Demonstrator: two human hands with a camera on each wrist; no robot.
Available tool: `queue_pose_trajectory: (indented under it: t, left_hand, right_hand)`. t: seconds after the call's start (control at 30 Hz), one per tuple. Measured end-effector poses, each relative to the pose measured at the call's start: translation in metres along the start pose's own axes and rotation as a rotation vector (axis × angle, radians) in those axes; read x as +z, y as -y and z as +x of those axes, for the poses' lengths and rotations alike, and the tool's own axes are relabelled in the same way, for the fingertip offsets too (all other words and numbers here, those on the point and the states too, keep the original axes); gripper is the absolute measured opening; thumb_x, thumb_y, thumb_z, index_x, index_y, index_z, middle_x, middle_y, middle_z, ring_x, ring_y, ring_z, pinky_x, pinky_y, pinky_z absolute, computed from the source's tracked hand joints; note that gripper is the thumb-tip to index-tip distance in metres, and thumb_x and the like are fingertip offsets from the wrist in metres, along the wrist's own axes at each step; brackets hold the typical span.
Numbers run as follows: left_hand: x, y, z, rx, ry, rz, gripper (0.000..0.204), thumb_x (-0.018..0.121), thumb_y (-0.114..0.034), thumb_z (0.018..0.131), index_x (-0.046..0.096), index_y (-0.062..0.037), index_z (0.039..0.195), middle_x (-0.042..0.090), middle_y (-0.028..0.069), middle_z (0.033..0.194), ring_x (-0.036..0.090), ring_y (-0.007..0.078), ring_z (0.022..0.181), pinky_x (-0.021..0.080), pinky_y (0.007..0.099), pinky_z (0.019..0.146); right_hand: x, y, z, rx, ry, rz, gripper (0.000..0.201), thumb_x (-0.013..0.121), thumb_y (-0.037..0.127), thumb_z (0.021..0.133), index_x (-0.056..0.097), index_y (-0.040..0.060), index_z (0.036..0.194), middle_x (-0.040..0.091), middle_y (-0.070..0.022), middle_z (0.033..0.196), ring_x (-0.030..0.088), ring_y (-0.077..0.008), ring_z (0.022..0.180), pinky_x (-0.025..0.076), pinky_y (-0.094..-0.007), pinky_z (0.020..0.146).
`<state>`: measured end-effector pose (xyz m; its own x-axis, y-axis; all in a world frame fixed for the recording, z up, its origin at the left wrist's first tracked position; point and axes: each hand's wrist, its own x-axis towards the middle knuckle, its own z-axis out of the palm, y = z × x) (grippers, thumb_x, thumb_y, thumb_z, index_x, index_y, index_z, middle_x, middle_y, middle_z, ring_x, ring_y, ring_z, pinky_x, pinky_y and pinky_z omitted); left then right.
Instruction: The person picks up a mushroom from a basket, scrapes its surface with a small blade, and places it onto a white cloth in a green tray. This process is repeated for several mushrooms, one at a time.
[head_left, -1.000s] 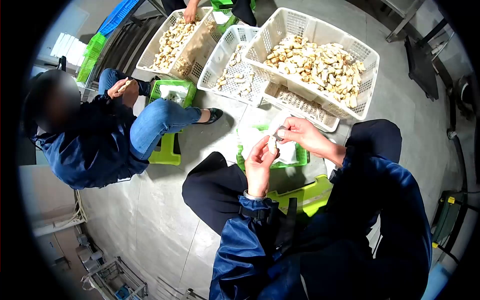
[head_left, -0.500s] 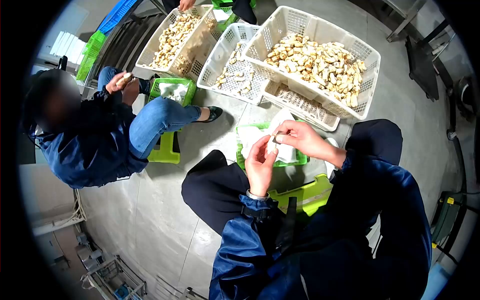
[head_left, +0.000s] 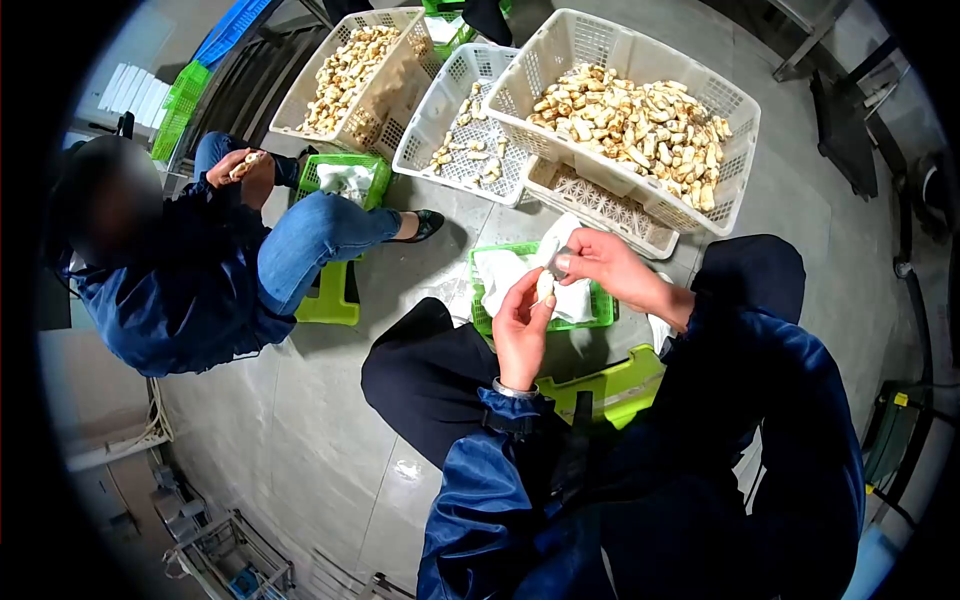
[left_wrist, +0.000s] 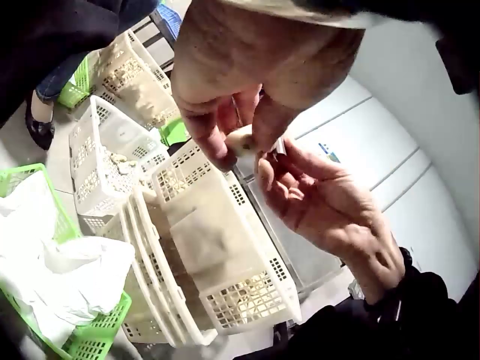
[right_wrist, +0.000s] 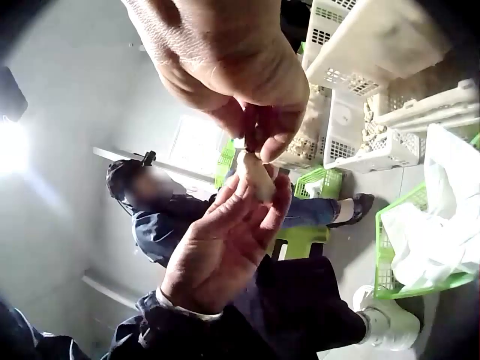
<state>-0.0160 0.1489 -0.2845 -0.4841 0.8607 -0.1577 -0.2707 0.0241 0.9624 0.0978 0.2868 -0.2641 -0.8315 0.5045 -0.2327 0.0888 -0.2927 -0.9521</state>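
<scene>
My left hand [head_left: 520, 330] pinches a pale, stubby mushroom [right_wrist: 256, 177] between thumb and fingers, over a green basket. My right hand [head_left: 612, 272] is close against it, thumb and fingers pinching a small thin blade [left_wrist: 280, 145] at the mushroom's end. Most of the blade is hidden by the fingers. In the right wrist view the mushroom lies along the left fingers, its top right under the right fingertips. White cloth or bag material [head_left: 500, 275] lines the green basket [head_left: 480, 318] below both hands.
A large white crate [head_left: 735, 180] of tan mushrooms [head_left: 640, 130] stands ahead, on another crate. Left of it is a white crate [head_left: 420, 170] with scattered mushrooms, then another full crate [head_left: 290, 120]. A seated person [head_left: 180, 280] holds a mushroom at left. A green stool [head_left: 615, 390] is beneath me.
My hands stay over the basket, with the right fingers shifting slightly at the mushroom. The seated person's hands have moved a little. The far person's hand has left the back-left crate.
</scene>
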Motion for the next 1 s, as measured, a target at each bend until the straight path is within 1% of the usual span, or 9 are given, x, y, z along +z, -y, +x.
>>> queue_pose_trajectory:
  t: [0.07, 0.13, 0.23, 0.4, 0.53, 0.6, 0.73, 0.93, 1.0]
  left_hand:
    - [0.0, -0.001, 0.001, -0.052, 0.007, -0.088, 0.04, 0.058, 0.005, 0.085, 0.049, 0.0024, 0.124, 0.059, 0.0084, 0.112, 0.055, 0.0123, 0.102, 0.044, 0.0242, 0.088]
    - [-0.001, 0.0, 0.002, -0.043, 0.009, -0.083, 0.04, 0.058, 0.004, 0.086, 0.049, 0.0021, 0.125, 0.059, 0.0074, 0.11, 0.056, 0.0116, 0.1, 0.044, 0.0234, 0.086]
    - [0.0, -0.002, 0.002, -0.059, 0.022, -0.119, 0.04, 0.057, 0.001, 0.087, 0.047, 0.0022, 0.126, 0.059, 0.0074, 0.11, 0.058, 0.0117, 0.095, 0.046, 0.0238, 0.085]
    - [0.0, -0.003, 0.002, -0.091, 0.065, -0.171, 0.039, 0.056, -0.003, 0.09, 0.046, 0.0018, 0.127, 0.059, 0.0088, 0.108, 0.059, 0.0133, 0.094, 0.048, 0.0262, 0.084]
    - [-0.001, -0.002, 0.001, -0.075, 0.04, -0.172, 0.04, 0.056, -0.001, 0.089, 0.046, 0.0018, 0.127, 0.059, 0.0083, 0.107, 0.058, 0.0124, 0.093, 0.047, 0.025, 0.083]
    - [0.0, -0.002, 0.001, -0.048, 0.048, -0.103, 0.04, 0.055, 0.0, 0.088, 0.046, 0.0015, 0.127, 0.06, 0.0082, 0.107, 0.058, 0.012, 0.093, 0.047, 0.0244, 0.082]
    - [0.0, -0.002, 0.001, -0.053, 0.051, -0.13, 0.039, 0.055, 0.0, 0.089, 0.047, 0.0011, 0.127, 0.06, 0.0081, 0.107, 0.058, 0.0123, 0.095, 0.047, 0.0247, 0.083]
    - [0.002, -0.01, 0.001, -0.105, 0.06, -0.167, 0.037, 0.05, -0.004, 0.092, 0.045, 0.0013, 0.128, 0.059, 0.0092, 0.107, 0.059, 0.0142, 0.091, 0.049, 0.0267, 0.082]
    - [0.003, -0.014, 0.001, -0.159, 0.054, -0.214, 0.037, 0.048, -0.004, 0.093, 0.044, 0.0012, 0.129, 0.059, 0.0097, 0.108, 0.06, 0.0147, 0.091, 0.05, 0.0274, 0.082]
  right_hand:
    - [0.0, 0.004, 0.001, 0.04, -0.009, 0.201, 0.009, 0.055, 0.01, 0.091, 0.053, 0.0016, 0.089, 0.059, -0.0033, 0.088, 0.056, -0.0082, 0.083, 0.046, -0.0237, 0.078]
    - [0.004, 0.005, 0.0, 0.046, -0.008, 0.19, 0.009, 0.055, 0.01, 0.091, 0.053, 0.0013, 0.089, 0.059, -0.0039, 0.088, 0.056, -0.0087, 0.083, 0.047, -0.0239, 0.078]
    - [0.005, -0.009, 0.003, -0.164, 0.003, 0.035, 0.012, 0.056, 0.011, 0.09, 0.052, -0.0002, 0.086, 0.059, -0.0058, 0.083, 0.058, -0.0104, 0.079, 0.05, -0.0252, 0.073]
    - [0.004, 0.001, 0.002, 0.002, -0.05, 0.132, 0.011, 0.057, 0.009, 0.09, 0.052, 0.0003, 0.084, 0.058, -0.0041, 0.082, 0.057, -0.0097, 0.077, 0.048, -0.0249, 0.072]
    - [0.009, -0.005, 0.002, -0.172, 0.005, 0.032, 0.013, 0.057, 0.011, 0.09, 0.052, 0.0009, 0.084, 0.058, -0.0036, 0.082, 0.057, -0.009, 0.076, 0.047, -0.0241, 0.07]
    - [0.004, -0.001, 0.003, -0.052, -0.003, 0.049, 0.013, 0.057, 0.011, 0.09, 0.052, 0.0009, 0.084, 0.058, -0.0039, 0.082, 0.057, -0.0094, 0.077, 0.048, -0.0241, 0.071]
    - [0.002, 0.003, 0.001, 0.007, -0.019, 0.156, 0.016, 0.057, 0.017, 0.091, 0.053, 0.0016, 0.087, 0.06, -0.0039, 0.084, 0.058, -0.0099, 0.08, 0.048, -0.0241, 0.076]
    - [-0.001, -0.013, 0.005, -0.042, 0.018, 0.071, 0.015, 0.058, 0.017, 0.091, 0.053, 0.0028, 0.087, 0.059, -0.0028, 0.085, 0.056, -0.0088, 0.082, 0.047, -0.025, 0.076]
    - [-0.001, -0.021, 0.007, 0.052, -0.045, 0.257, 0.014, 0.057, 0.016, 0.091, 0.053, 0.0029, 0.087, 0.058, -0.0022, 0.084, 0.056, -0.0081, 0.081, 0.047, -0.0244, 0.075]
